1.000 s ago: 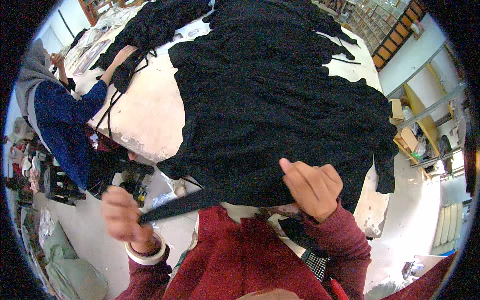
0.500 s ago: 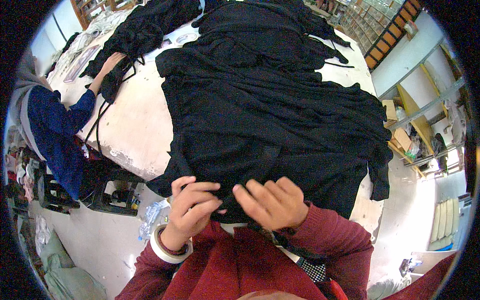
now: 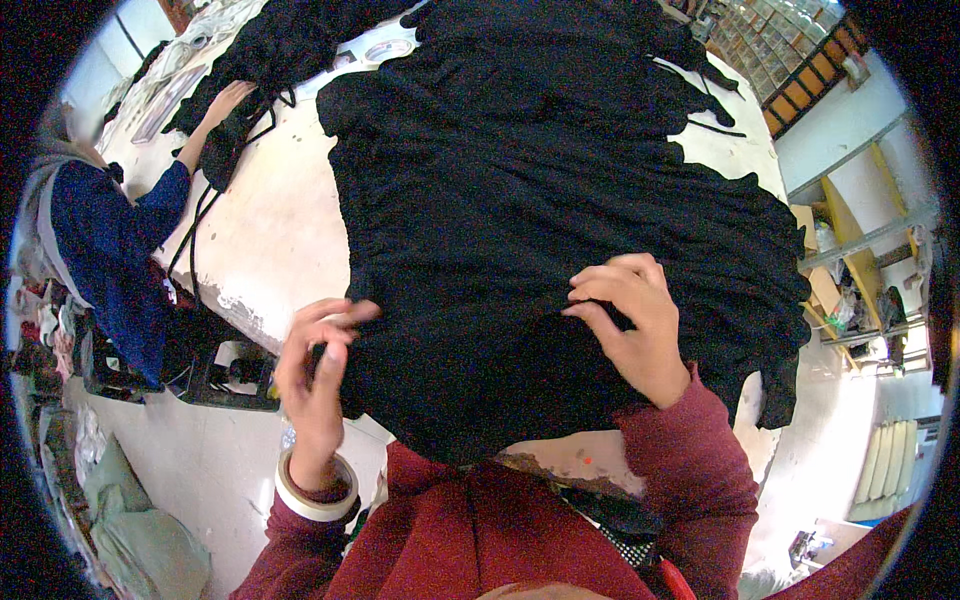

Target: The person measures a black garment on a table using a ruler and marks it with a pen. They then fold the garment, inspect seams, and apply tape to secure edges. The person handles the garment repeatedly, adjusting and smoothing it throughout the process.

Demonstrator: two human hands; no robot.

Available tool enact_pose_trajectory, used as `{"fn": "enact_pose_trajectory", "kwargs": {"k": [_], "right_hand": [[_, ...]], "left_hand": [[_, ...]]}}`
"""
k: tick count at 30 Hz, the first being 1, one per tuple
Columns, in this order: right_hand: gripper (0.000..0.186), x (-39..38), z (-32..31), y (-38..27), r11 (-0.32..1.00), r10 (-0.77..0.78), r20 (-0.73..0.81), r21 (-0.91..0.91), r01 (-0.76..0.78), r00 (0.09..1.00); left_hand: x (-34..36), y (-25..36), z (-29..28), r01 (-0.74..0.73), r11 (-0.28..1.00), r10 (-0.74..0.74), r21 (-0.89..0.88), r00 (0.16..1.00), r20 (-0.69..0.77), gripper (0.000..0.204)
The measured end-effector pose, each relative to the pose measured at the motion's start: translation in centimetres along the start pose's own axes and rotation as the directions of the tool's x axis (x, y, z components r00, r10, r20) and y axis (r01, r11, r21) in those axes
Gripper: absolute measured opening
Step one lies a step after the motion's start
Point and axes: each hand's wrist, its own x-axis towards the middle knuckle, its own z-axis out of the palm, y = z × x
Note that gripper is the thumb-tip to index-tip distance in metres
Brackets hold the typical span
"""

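A wide black garment (image 3: pixel 480 330) of gathered, wrinkled knit cloth lies spread in front of me, its near edge reaching my red sweater. My left hand (image 3: pixel 318 375) is at the garment's left edge, slightly blurred. Its fingers reach over the cloth and its bare thumb tip stands apart from them, so it looks open. On the right part of the cloth, my right hand (image 3: pixel 635 325) bends down with thumb and fingertips close together, pinching the garment. Any fold between them is hard to see, black on black. A roll of tape (image 3: pixel 318 500) circles my left wrist.
More black garments (image 3: pixel 310 40) with cords cover the far side of the pale table (image 3: pixel 285 215). At left, a person in blue (image 3: pixel 110 250) rests a hand (image 3: pixel 230 100) on one. Shelves (image 3: pixel 850 240) stand right; a dark stool (image 3: pixel 235 375) and a greenish sack (image 3: pixel 140 520) are at left.
My hands have moved apart: the left outward to the garment's left edge, the right up and to the right. The garment's lower left corner has drawn inward, and its near part lies flatter.
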Motion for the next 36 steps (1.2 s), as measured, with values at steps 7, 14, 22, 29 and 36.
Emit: {"fn": "enact_pose_trajectory", "kwargs": {"k": [7, 14, 22, 29, 36], "right_hand": [[0.007, 0.1, 0.1, 0.8, 0.869, 0.278, 0.181, 0.37, -0.328, 0.943], [0.007, 0.5, 1.0, 0.5, 0.863, 0.352, 0.111, 0.345, -0.368, 0.929], [0.018, -0.4, 0.6, -8.6, 0.921, -0.356, 0.271, -0.059, 0.384, 0.894], [0.021, -2.4, 2.4, -5.7, 0.937, -0.134, 0.222, -0.289, 0.196, 0.966], [0.023, -3.5, 1.7, -9.4, 0.943, -0.302, 0.397, -0.012, 0.333, 0.867]], "left_hand": [[1.1, -1.8, 1.3, 0.449, 0.774, -0.442, -0.447, 0.888, 0.127, 0.015], [1.4, -2.1, 1.2, 0.45, 0.797, -0.422, -0.402, 0.892, 0.162, 0.011], [9.8, 4.3, -0.3, 0.209, 0.977, -0.176, -0.04, 0.9, 0.398, 0.019], [13.7, 2.2, -1.7, -0.311, 0.879, 0.328, 0.362, 0.944, 0.014, 0.034], [-3.0, 1.9, -4.4, -0.193, 0.978, 0.097, 0.082, 0.765, 0.636, 0.041]]}}
